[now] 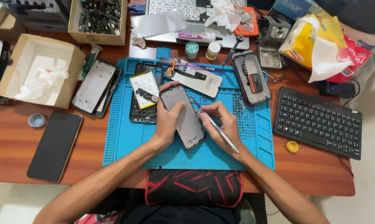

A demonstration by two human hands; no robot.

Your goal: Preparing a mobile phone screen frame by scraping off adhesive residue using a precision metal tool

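Blue silicone work mat [125, 141] covers the middle of the wooden desk [13, 145], and both hands work over it. The left hand [167, 120] grips a grey phone screen panel [186, 124], fingers wrapped round its left edge and thumb pressed on its face, holding it tilted just above the mat. The right hand [221, 122] pinches a thin metal tool [218, 130] between thumb and fingers like a pen, its tip touching the panel's right edge near the top. Just left of the panel lies an opened phone body with a yellow-labelled battery [144, 89]. A second opened phone [251, 77] lies at the mat's upper right, a black keyboard [318, 122] lies right of the mat, and a dark phone [55, 145] lies face up to the far left.
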